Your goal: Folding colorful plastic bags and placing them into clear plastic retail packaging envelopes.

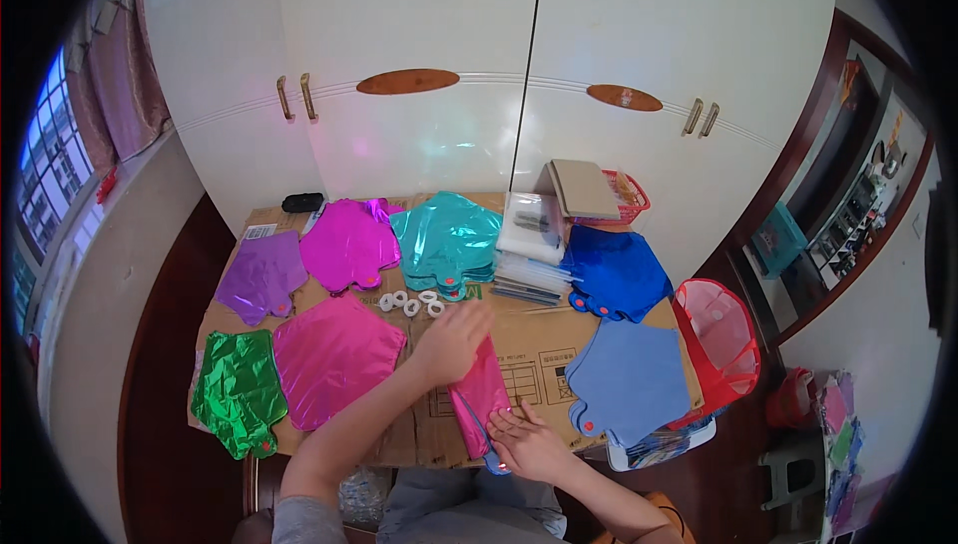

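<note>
A folded strip of shiny pink foil point(483, 381) lies lengthwise on the cardboard in front of me, a bit of blue at its near end. My left hand point(458, 340) presses over its far end, fingers stretched out. At the near end my right hand point(529, 443) rests on the foil with its fingers spread. Left of the strip is a wide pink foil sheet point(339, 359). Beyond my left hand sit several small white rings point(410, 308). A stack of matte blue-grey pieces point(631, 381), tabbed and marked with a red dot, lies to the right.
Around the cardboard sheet point(424, 429) lie green point(238, 389), purple point(261, 274), magenta point(349, 243), teal point(449, 237) and dark blue point(621, 270) foil pieces. Clear plastic packets point(531, 245) stand by a grey box point(579, 190). A red basket point(717, 334) stands off the right edge; white cabinets point(419, 15) rise behind.
</note>
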The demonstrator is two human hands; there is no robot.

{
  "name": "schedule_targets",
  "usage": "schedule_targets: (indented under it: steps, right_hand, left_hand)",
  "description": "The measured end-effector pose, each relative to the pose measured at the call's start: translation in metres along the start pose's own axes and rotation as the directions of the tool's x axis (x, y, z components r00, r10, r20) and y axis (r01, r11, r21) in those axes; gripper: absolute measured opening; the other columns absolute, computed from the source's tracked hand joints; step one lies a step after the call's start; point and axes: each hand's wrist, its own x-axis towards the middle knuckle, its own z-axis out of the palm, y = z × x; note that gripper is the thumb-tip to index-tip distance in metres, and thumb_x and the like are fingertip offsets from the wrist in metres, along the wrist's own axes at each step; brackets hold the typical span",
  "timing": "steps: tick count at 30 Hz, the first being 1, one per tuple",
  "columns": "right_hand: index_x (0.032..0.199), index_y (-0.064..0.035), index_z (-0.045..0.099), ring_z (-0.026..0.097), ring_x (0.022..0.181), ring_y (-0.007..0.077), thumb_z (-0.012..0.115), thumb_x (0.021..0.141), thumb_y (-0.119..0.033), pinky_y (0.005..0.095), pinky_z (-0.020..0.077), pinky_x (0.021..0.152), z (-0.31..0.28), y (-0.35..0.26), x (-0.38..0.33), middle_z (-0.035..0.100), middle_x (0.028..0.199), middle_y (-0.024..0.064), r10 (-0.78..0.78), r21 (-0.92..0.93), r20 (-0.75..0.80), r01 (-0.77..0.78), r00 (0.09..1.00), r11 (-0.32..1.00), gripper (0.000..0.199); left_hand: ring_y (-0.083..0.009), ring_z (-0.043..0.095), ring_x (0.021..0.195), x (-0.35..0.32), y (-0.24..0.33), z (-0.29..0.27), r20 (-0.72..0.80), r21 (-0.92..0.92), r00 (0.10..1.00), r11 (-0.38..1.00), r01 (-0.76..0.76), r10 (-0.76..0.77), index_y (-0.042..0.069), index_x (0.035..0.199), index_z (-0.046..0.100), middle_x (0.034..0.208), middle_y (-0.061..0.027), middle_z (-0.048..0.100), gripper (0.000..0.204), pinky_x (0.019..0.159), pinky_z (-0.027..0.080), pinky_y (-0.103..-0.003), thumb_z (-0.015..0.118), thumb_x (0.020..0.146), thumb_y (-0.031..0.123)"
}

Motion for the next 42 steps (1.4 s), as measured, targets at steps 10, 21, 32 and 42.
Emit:
schedule_targets:
  steps: [10, 21, 32, 42]
  right_hand:
    - [0.112, -0.0042, 0.065, 0.054, 0.119, 0.0231, 0.053, 0.089, -0.023, 0.0462, 0.0263, 0.111, -0.001, -0.004, 0.0, 0.062, 0.121, 0.0118, -0.003, -0.017, 0.027, 0.003, 1.0, 1.0, 0.032]
    - [0.115, -0.0036, 0.063, 0.053, 0.12, 0.0244, 0.055, 0.087, -0.019, 0.0477, 0.0274, 0.11, 0.0, -0.006, 0.0, 0.06, 0.124, 0.013, -0.001, 0.038, -0.008, 0.001, 1.0, 0.999, 0.033]
    - [0.115, -0.0029, 0.062, 0.055, 0.115, 0.0272, 0.06, 0.084, -0.023, 0.041, 0.0388, 0.102, 0.011, 0.058, 0.053, 0.062, 0.12, 0.0118, 0.011, 0.136, -0.023, -0.007, 1.0, 0.991, 0.037]
    - [0.139, -0.0069, 0.041, 0.027, 0.139, 0.0289, 0.055, 0.08, -0.056, 0.0459, 0.0242, 0.112, -0.02, 0.049, 0.032, 0.039, 0.145, 0.0081, -0.122, -0.143, 0.252, 0.161, 0.96, 0.976, 0.077]
  left_hand:
    - [-0.0317, 0.043, 0.128, -0.051, 0.058, 0.018, 0.007, -0.373, 1.0, 0.928, 0.006, -0.004, -0.001, 0.132, 0.044, 0.136, -0.0186, 0.046, 0.05, 0.107, 0.032, -0.042, 0.048, 0.092, 0.028]
    - [-0.0298, 0.041, 0.129, -0.024, 0.027, 0.044, -0.043, -0.201, 0.986, 0.968, 0.149, -0.16, 0.001, 0.132, 0.045, 0.139, -0.0149, 0.044, 0.054, 0.106, 0.031, -0.046, 0.051, 0.088, 0.031]
    - [-0.0295, 0.037, 0.132, -0.024, 0.024, 0.053, -0.17, -0.12, 0.966, 0.977, 0.174, -0.193, 0.007, 0.133, 0.047, 0.14, -0.0095, 0.044, 0.055, 0.108, 0.023, -0.053, 0.052, 0.084, 0.032]
    - [-0.0302, 0.039, 0.13, -0.026, 0.022, 0.051, -0.201, -0.129, 0.958, 0.975, 0.181, -0.205, 0.008, 0.129, 0.052, 0.137, -0.0068, 0.048, 0.052, 0.107, 0.024, -0.056, 0.054, 0.084, 0.034]
